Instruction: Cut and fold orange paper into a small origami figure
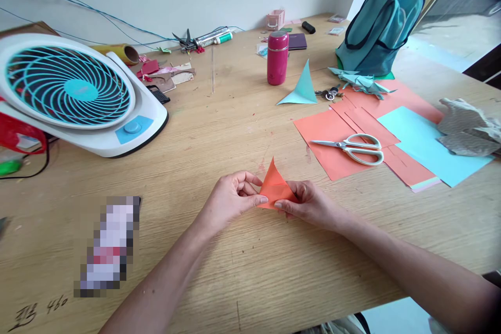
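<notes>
A folded piece of orange paper (274, 185), with a tall pointed tip, is held just above the wooden table between my two hands. My left hand (235, 198) pinches its lower left edge, thumb in front and fingers behind. At the lower right corner, my right hand (311, 203) grips it the same way, its fingertips partly hidden behind the paper. White-handled scissors (362, 148) lie to the right on flat orange sheets (321, 135). Beyond the hands stands a folded light-blue paper piece (303, 88) with a similar pointed shape.
A white and blue fan (78, 94) stands left. Behind are a magenta flask (277, 60), keys (331, 95), and a teal bag (379, 31). Folded blue paper figures (362, 82), a light-blue sheet (426, 146) and a crumpled grey cloth (469, 125) lie right. A blurred-out object (109, 245) lies front left.
</notes>
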Motion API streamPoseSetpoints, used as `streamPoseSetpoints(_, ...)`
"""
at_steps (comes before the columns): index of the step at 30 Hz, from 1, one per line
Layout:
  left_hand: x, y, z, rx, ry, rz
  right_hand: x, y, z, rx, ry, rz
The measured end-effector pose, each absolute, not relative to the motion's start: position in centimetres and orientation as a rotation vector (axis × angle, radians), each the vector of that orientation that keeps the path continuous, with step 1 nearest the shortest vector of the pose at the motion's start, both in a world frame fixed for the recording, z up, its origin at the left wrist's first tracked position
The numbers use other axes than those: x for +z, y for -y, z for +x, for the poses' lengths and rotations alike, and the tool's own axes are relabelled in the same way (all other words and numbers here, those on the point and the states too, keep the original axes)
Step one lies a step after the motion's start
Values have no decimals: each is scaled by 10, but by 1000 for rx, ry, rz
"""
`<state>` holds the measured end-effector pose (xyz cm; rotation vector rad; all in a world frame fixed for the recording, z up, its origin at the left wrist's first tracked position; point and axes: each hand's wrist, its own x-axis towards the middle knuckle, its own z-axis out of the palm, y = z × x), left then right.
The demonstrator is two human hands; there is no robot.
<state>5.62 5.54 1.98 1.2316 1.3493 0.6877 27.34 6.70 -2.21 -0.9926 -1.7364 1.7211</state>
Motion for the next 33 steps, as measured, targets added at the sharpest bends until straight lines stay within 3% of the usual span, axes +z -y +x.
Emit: streamPoseSetpoints(33, 23, -56, 49, 539, -1292, 1262, -19, -62, 272, 1659, 1940, -1090)
